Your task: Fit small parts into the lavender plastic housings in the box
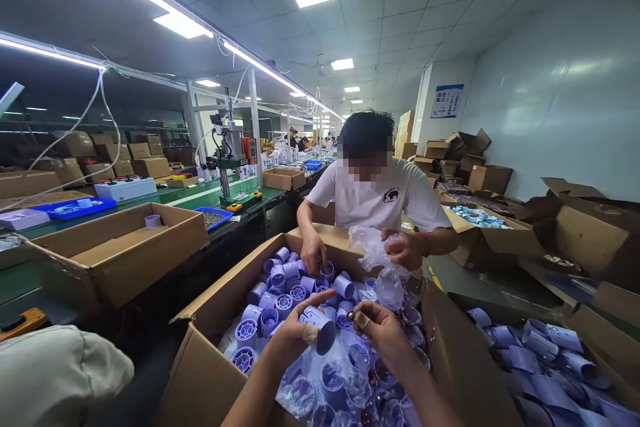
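A long green counter (pixel 269 196) runs along the left. Directly on it stand an open cardboard box (pixel 115 283) (a lone purple ring (pixel 153 221) sits inside), a blue tray (pixel 75 211) of pale pieces, a white control box (pixel 125 187), a press (pixel 225 177), another blue tray (pixel 214 219) of small parts and, farther along, a second cardboard box (pixel 284 179). The large carton (pixel 460 353) of purple cups (pixel 344 286) stands beside it (its own support is hidden).
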A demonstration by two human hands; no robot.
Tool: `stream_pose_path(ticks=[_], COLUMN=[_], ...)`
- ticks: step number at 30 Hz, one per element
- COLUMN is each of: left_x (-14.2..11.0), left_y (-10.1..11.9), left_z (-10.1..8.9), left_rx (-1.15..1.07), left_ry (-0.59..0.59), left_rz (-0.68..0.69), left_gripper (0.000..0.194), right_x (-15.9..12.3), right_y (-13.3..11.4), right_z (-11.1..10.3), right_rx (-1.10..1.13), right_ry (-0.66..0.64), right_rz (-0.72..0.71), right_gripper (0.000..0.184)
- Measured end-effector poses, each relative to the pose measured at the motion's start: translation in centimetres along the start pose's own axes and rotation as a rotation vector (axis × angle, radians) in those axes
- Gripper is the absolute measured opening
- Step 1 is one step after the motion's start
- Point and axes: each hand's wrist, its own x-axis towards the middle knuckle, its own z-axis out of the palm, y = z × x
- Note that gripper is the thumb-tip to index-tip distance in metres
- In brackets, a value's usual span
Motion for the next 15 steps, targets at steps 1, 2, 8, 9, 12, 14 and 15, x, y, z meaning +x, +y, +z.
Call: stream_pose_path(ticks=[1,2,8,9,12,14,15], left_x=[-0.1,-0.3,-1.1,-1.3,-1.9,-2.4,-2.7], left_y=[-0.1,-0.2,-1.5,-1.7,-1.7,-1.5,-1.3], left_z=[0.0,0.1,0.7,0.9,1.8,2.3,2.5], left_rx=[-0.023,-0.042,-0.141,-0.162,-0.206,-0.226,-0.232], left_ry=[0.007,0.008,-0.015,-0.008,0.022,0.016,0.005], left_rz=[0.011,0.016,-0.011,-0.004,0.037,0.059,0.061], left_gripper=[0.074,0.073,0.074,0.073,0.067,0.068,0.069], right_x=[0.0,0.0,-1.0,-1.2,-2.1,-2.6,-2.9], right_y=[0.1,0.2,1.0,1.0,0.7,0.4,0.2], right_z=[-0.1,-0.2,1.1,1.5,2.6,3.0,3.0], right_rx=[-0.005,-0.015,-0.201,-0.211,-0.181,-0.153,-0.136], right_ry=[0.008,0.004,-0.252,-0.305,-0.39,-0.382,-0.373], right_rz=[-0.006,-0.004,0.008,0.018,0.059,0.048,0.034], right_gripper=[0.042,0.042,0.053,0.057,0.057,0.047,0.043])
